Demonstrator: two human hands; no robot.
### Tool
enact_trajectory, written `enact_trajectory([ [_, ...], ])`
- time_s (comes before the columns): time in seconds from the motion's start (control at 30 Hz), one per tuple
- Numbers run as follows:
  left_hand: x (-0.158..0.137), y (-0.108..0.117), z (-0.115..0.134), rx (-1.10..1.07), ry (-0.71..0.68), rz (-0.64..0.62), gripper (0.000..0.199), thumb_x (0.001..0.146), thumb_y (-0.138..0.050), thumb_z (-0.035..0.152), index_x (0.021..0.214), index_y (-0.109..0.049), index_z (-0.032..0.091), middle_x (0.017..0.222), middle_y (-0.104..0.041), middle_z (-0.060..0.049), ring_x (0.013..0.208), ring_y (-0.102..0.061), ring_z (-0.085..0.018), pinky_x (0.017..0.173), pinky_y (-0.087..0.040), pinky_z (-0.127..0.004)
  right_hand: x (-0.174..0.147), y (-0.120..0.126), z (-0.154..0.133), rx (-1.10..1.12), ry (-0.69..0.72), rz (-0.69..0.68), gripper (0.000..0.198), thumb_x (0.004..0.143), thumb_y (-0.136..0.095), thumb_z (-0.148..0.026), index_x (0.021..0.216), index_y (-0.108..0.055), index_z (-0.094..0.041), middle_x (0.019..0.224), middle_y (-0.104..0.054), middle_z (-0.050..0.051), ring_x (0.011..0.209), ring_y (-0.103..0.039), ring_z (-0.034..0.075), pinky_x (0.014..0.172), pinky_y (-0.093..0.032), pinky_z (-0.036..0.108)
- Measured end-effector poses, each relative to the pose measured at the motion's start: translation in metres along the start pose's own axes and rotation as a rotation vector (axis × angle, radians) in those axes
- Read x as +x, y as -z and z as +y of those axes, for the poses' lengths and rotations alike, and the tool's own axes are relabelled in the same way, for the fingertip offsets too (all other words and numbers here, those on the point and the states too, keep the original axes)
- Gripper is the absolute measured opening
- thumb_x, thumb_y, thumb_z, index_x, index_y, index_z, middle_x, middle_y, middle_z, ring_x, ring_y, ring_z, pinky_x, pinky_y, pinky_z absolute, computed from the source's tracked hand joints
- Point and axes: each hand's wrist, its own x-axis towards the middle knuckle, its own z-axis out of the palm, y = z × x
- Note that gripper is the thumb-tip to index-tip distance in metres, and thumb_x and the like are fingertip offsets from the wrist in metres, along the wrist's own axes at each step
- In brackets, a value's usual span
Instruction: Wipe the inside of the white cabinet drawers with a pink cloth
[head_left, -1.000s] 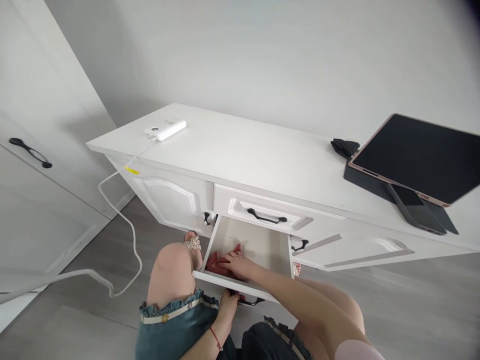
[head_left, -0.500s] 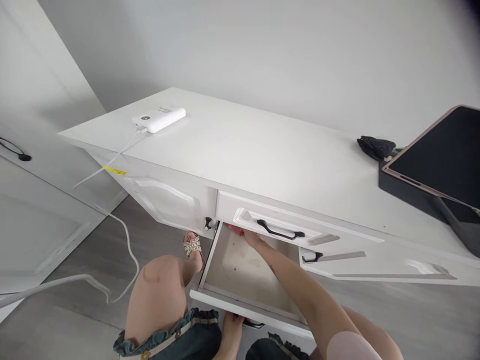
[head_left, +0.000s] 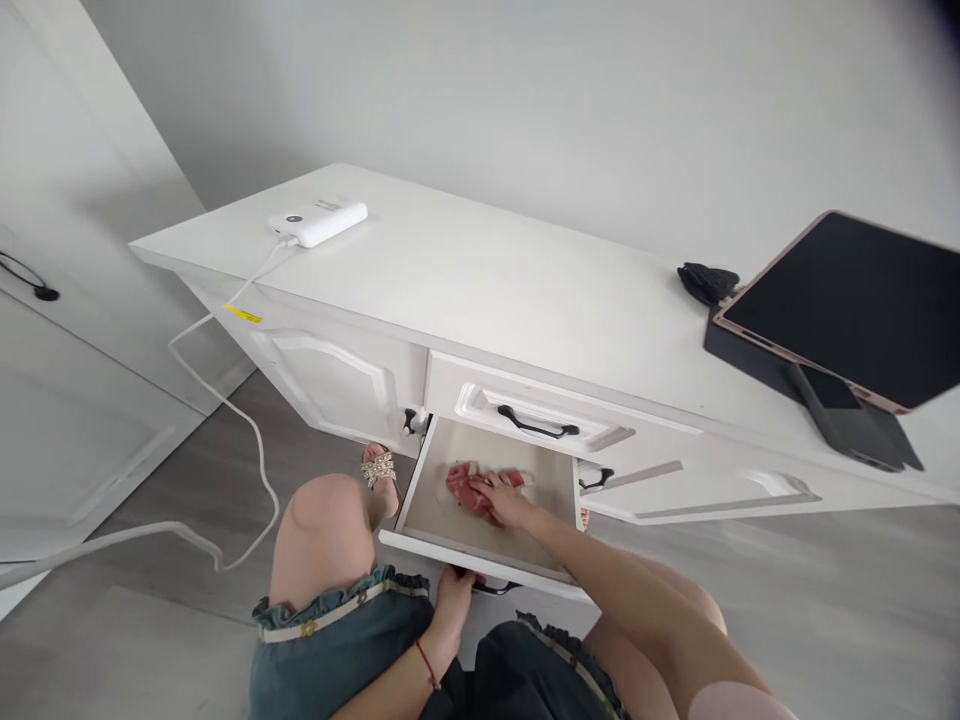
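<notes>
An open drawer [head_left: 427,490] extends from the white cabinet, its floor whitish. Inside it lies a crumpled red cloth [head_left: 463,488] with pale patches, slightly blurred. My right hand [head_left: 508,502] reaches into the drawer from the right, its fingers closed on the cloth and partly hidden in its folds. Below the drawer front, my left hand [head_left: 453,592] is wrapped round the left end of the black drawer handle [head_left: 496,589]. A red string bracelet [head_left: 427,664] circles the left wrist.
On the cabinet top [head_left: 480,280] lie a white power bank [head_left: 319,222] with a cable, a black crumpled item [head_left: 706,283], and a dark tablet [head_left: 855,305] resting on a box. The cable [head_left: 259,450] hangs down at the left. A shut upper drawer [head_left: 480,402] sits above the open one.
My right hand has come forward from the back of the drawer, bringing the red cloth into view. My left hand stays at the handle. The view has shifted slightly.
</notes>
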Motion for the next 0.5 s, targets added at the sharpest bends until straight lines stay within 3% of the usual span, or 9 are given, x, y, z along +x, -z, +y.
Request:
enact_trajectory([
  [0.13,0.001,0.001,-0.003,-0.03,0.018,0.012,0.008,0.065,-0.064,0.018,0.067,-0.057,0.021,0.065,-0.066,-0.003,0.069,-0.063,-0.023,0.072,-0.046,-0.034,-0.022,-0.01,-0.012,-0.035,0.068,-0.087,0.07,0.074,-0.055,-0.007,0.142,-0.043,-0.024,0.138,-0.044,0.016,0.113,-0.053,0.029,0.085,-0.045,0.035],
  [0.23,0.005,0.001,-0.006,-0.027,0.018,0.013,0.009,0.066,-0.065,0.019,0.071,-0.058,0.02,0.067,-0.066,-0.003,0.071,-0.064,-0.022,0.071,-0.046,-0.033,-0.035,-0.012,-0.01,-0.067,0.121,-0.147,0.068,0.073,-0.056,-0.005,0.138,-0.046,-0.023,0.13,-0.049,0.015,0.109,-0.055,0.027,0.086,-0.044,0.035],
  [0.37,0.006,0.002,-0.006,-0.015,0.032,0.008,0.008,0.068,-0.062,0.015,0.065,-0.057,0.021,0.065,-0.067,-0.004,0.07,-0.065,-0.022,0.07,-0.047,-0.033,-0.046,-0.01,0.006,-0.052,0.032,-0.143,0.059,0.08,-0.047,-0.003,0.135,-0.05,-0.025,0.127,-0.055,0.011,0.104,-0.057,0.023,0.089,-0.043,0.033],
  [0.5,0.004,0.003,-0.007,0.001,0.015,-0.017,0.008,0.067,-0.059,0.014,0.064,-0.058,0.021,0.066,-0.069,-0.006,0.073,-0.066,-0.024,0.071,-0.047,-0.034,-0.042,-0.001,0.032,-0.052,-0.108,-0.057,0.057,0.084,-0.039,-0.001,0.136,-0.051,-0.023,0.129,-0.054,0.014,0.11,-0.054,0.026,0.093,-0.04,0.037],
])
